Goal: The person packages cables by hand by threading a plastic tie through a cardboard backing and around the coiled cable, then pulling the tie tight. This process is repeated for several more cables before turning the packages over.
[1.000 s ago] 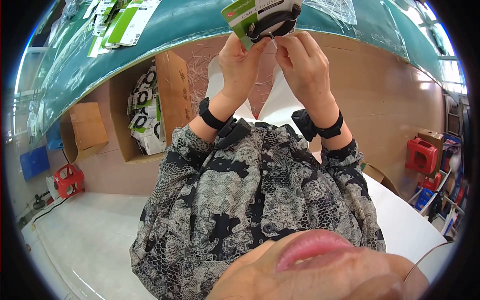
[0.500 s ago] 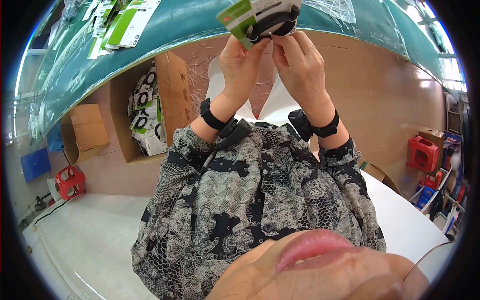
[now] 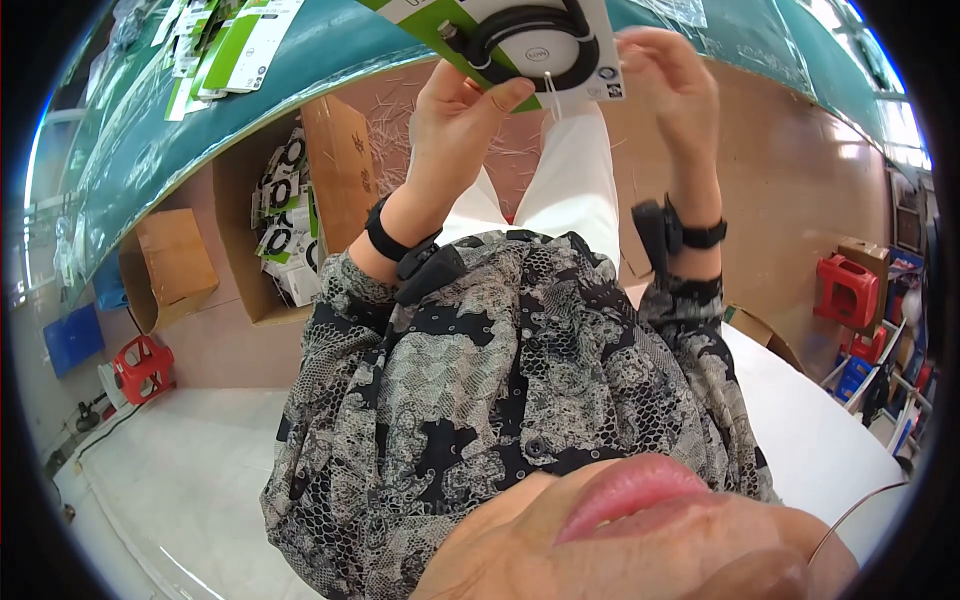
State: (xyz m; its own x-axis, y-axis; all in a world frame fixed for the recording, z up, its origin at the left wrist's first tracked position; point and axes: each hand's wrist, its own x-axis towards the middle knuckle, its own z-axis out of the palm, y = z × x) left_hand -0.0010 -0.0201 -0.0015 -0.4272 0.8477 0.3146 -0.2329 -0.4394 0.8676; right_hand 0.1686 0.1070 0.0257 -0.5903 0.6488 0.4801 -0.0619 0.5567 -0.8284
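Observation:
My left hand (image 3: 465, 115) grips the lower left edge of a green and white packaging card (image 3: 605, 45), thumb on its front. A coiled black cable (image 3: 583, 62) is fastened on the card, with an end connector at its upper left. From the coil's lower side hangs a thin white tie (image 3: 551, 95), its loose end pointing down. Just past the card's right edge, my right hand (image 3: 680, 95) is raised with loosely bent fingers, slightly blurred, and nothing shows in it. The card's top runs out of view.
Several similar cards (image 3: 245, 50) lie at the left on the green-covered table (image 3: 330, 62). Below stands an open cardboard box (image 3: 338, 150) filled with carded cables (image 3: 285, 215). Thin white scraps (image 3: 395, 130) litter the floor. Red stools (image 3: 145, 368) stand at both sides.
My right hand has come off the cable and moved right, away from the card. My left hand has shifted slightly left and down, with the card now facing me more fully.

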